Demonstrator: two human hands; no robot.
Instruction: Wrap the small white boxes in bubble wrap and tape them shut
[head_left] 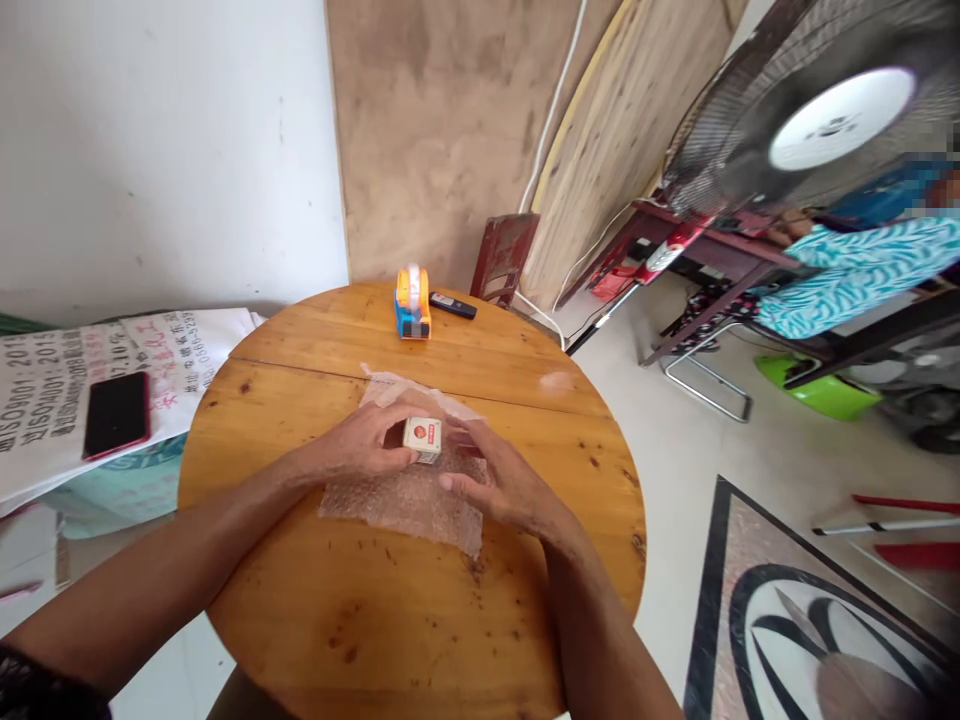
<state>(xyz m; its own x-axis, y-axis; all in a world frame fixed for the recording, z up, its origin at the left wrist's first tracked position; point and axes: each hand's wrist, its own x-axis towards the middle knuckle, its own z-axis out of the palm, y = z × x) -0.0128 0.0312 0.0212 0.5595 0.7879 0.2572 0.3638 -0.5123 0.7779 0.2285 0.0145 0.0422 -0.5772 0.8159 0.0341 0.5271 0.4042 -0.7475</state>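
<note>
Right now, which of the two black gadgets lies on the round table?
The slim black stick beside the orange tape dispenser, far across the table. The red-edged phone lies off it, on printed sheets.

Bright room: a round honey-coloured wooden table (420, 620) stands beside a white plaster wall (165, 150).
Brown plywood sheets (435, 130) lean against the wall, with a white cable (551, 110) running down between them. The pale tiled floor (675, 450) carries a black-and-grey inlaid pattern (810, 620). A dark red wooden chair (504, 258) stands behind the table, and a black wire-guarded fan (825, 110) fills the upper right.
</note>
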